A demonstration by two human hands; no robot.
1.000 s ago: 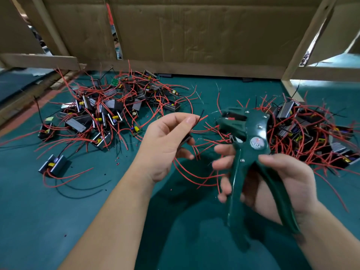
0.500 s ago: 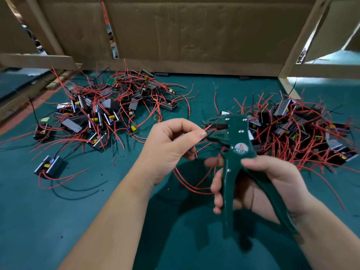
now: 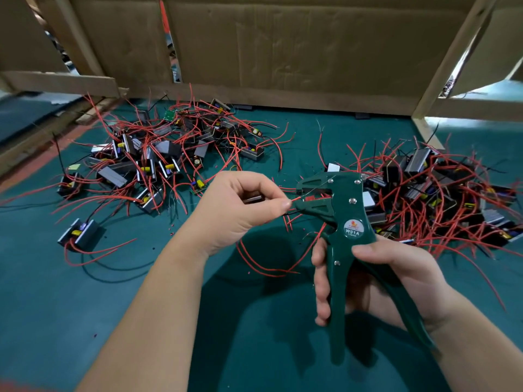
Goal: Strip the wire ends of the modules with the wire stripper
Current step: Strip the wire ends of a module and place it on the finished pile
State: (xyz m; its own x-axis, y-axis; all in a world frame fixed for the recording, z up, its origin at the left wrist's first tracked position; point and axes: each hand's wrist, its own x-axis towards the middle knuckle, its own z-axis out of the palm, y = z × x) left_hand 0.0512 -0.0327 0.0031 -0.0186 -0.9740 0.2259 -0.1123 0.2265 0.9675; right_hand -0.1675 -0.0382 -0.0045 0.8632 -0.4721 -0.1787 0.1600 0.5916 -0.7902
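Currently left hand (image 3: 237, 213) pinches thin red insulated wire (image 3: 296, 198) at the mouth of the dark green metal wire stripper (image 3: 339, 219), right hand (image 3: 390, 278) wrapped round its handles; seated shallow it likely won't strip, too deep risks nicked strands.

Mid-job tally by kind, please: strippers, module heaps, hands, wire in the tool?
Dark green pistol-shaped wire stripper: 1
Heaps of grey box modules with red wires: 2, left heap, right heap
Thin red wire pinched into the stripper: 1
Hands: 2, left hand, right hand
Total: 6
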